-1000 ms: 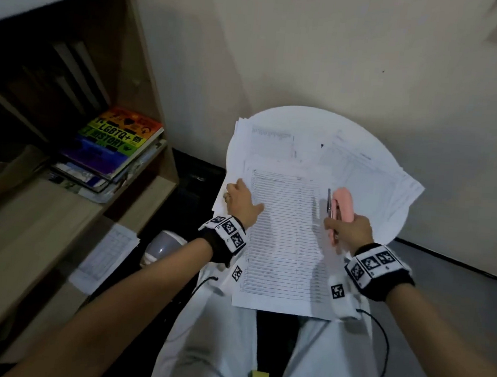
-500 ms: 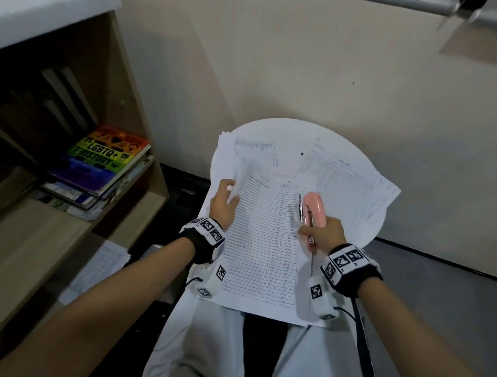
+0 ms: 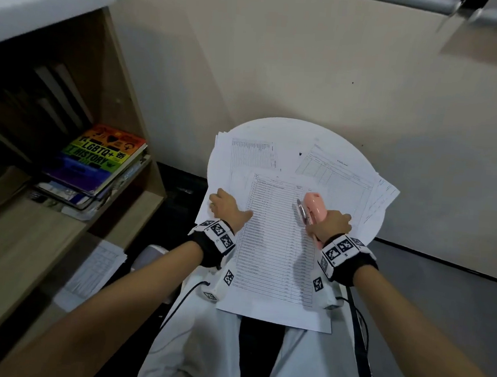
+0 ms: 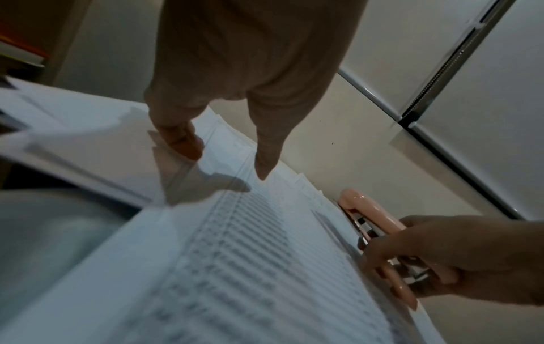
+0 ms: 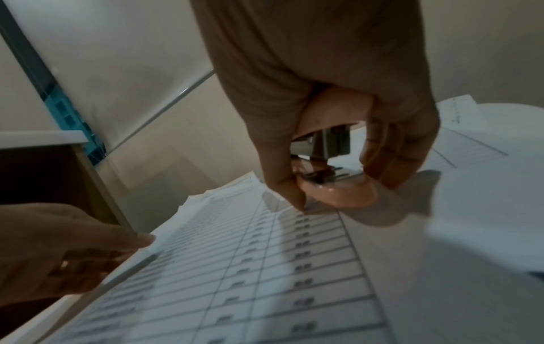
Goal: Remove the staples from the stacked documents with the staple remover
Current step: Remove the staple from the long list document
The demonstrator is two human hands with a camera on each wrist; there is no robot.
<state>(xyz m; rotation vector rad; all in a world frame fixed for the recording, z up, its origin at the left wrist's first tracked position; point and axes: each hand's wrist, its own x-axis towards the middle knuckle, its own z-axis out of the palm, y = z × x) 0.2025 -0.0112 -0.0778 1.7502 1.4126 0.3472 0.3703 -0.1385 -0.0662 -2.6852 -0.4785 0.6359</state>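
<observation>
A stack of printed table documents (image 3: pixel 271 259) lies on a small round white table (image 3: pixel 279 131) and hangs over its near edge onto my lap. My left hand (image 3: pixel 227 206) rests on the stack's left edge. In the left wrist view a fingertip (image 4: pixel 182 139) and the thumb press on the paper. My right hand (image 3: pixel 317 224) grips a pink staple remover (image 3: pixel 314 206) with metal jaws at the top sheet's right edge, nose pointing away from me. The right wrist view shows thumb and fingers wrapped round the staple remover (image 5: pixel 338 195). No staple is visible.
More loose sheets lie at the table's back left (image 3: pixel 250 152) and fan out over its right rim (image 3: pixel 353 182). A wooden shelf unit (image 3: pixel 123 93) with colourful books (image 3: pixel 102 157) stands to my left, papers (image 3: pixel 96 268) on its lower board. The wall is close behind the table.
My left hand has let the lifted page corner drop and now lies flat at the stack's left edge. The right hand still holds the tool at the right edge.
</observation>
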